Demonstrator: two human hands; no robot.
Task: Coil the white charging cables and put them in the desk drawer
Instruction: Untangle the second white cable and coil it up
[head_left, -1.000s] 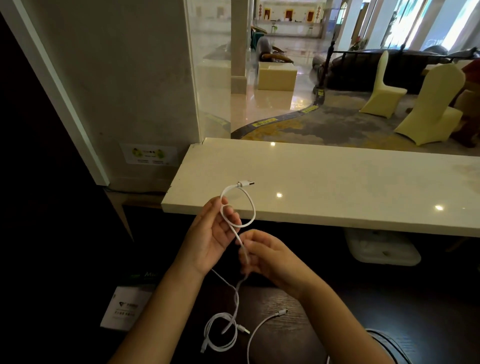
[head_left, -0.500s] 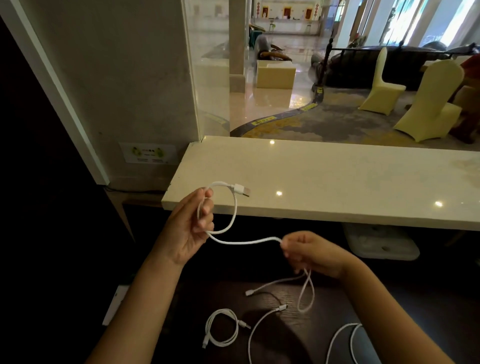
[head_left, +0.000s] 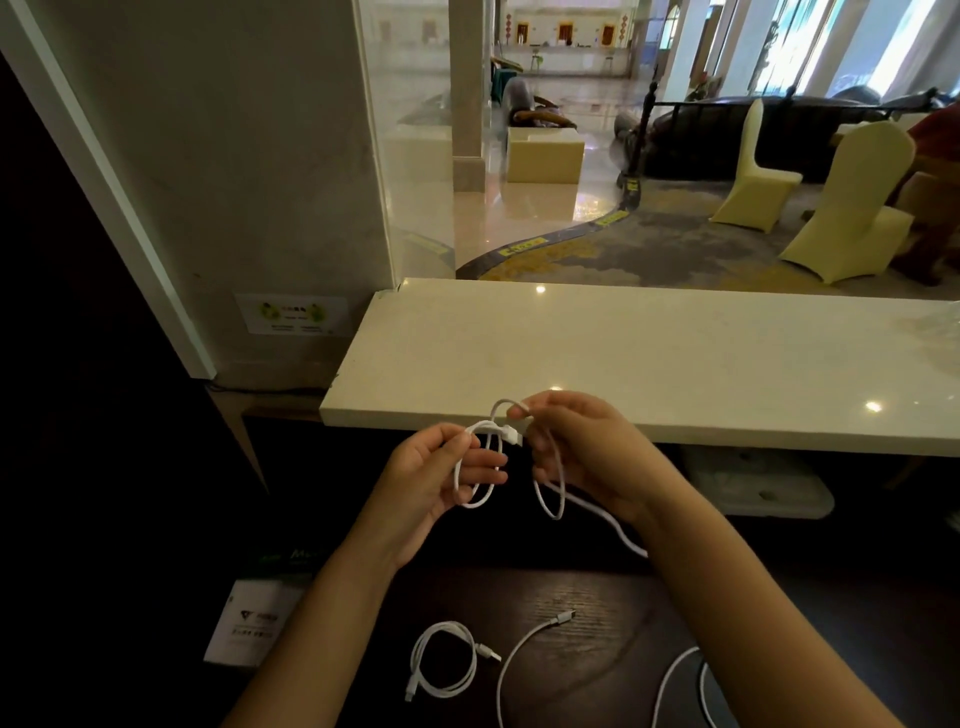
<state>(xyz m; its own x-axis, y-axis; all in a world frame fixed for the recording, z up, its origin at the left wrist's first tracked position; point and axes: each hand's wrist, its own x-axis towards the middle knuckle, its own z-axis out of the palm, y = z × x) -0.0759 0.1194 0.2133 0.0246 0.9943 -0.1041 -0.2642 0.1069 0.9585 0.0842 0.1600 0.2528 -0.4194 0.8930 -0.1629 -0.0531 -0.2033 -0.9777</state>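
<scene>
The left hand (head_left: 441, 478) is closed on a small loop of white cable (head_left: 475, 467), fingers curled through it and thumb on top, with the plug (head_left: 511, 434) sticking out to the right. The right hand (head_left: 576, 457) pinches the same cable just above that plug between thumb and forefinger, and a second loop hangs from it. The slack runs down under the right wrist toward the dark desk (head_left: 597, 613). Both hands are held in the air in front of the pale counter (head_left: 623, 364).

On the desk below lie a finished coil (head_left: 441, 660) and, just right of it, a loose cable (head_left: 524, 654) with its plug end up. Another white strand shows at the bottom edge by the right forearm; whether it belongs to the held cable cannot be told. No drawer is visible.

This looks like mid-coiling of the second cable, with at least one more to do.

The main risk is the loops springing apart. The cable is light and springy, and the left hand's loop is held by only a few fingers, so it could open as the right hand lays the next turn on it. The free plug could catch inside the new loop and make a knot. The trailing slack could also drag across the desk and pull the loose cable or the finished coil, undoing it. A twist fed in with each turn would make the coil figure-eight and not lie flat in the drawer.
</scene>
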